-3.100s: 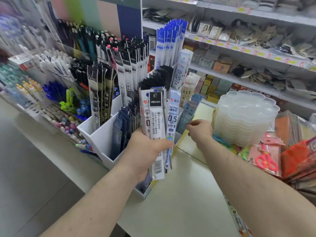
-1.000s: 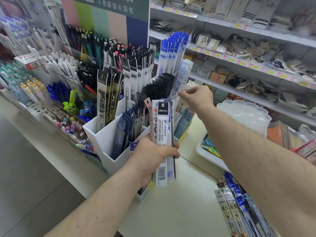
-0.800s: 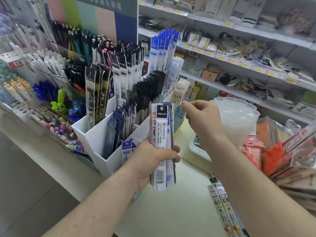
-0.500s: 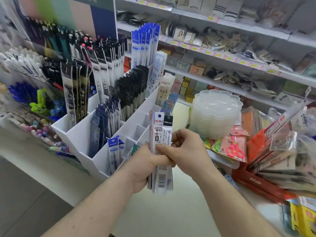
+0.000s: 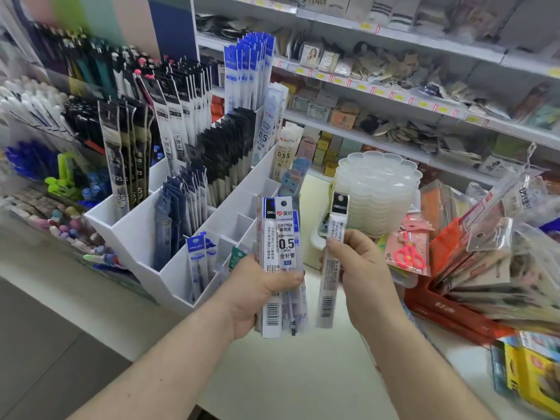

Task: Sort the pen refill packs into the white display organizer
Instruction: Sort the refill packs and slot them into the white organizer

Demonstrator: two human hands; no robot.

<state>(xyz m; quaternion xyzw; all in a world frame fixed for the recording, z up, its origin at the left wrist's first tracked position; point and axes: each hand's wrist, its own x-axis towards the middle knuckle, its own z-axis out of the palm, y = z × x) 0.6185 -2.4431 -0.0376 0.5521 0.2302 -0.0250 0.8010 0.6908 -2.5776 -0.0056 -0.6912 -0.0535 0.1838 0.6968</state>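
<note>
Nearest the camera, the left hand (image 5: 257, 294) grips a bundle of refill packs (image 5: 280, 259) upright, its thumb pressed across the front pack, which is marked 0.5. Just to the right of it, the right hand (image 5: 359, 268) pinches a single refill pack (image 5: 333, 253) between thumb and curled fingers; this pack stands upright too, apart from the bundle with a narrow gap between them. Half a second ago both hands met on the bundle and the single pack was still part of it; it has now been drawn off to the right. Both hands hover above the pale desk (image 5: 291, 377). Beyond and to the left of the left hand stands the white display organizer (image 5: 136, 237), its nearer compartments holding a few blue-topped packs, the farther ones filled with dark and blue packs. Beyond the right hand sits a stack of clear scalloped trays (image 5: 378, 189), with pink scissors (image 5: 409, 253) in a packet just right of that hand.
</note>
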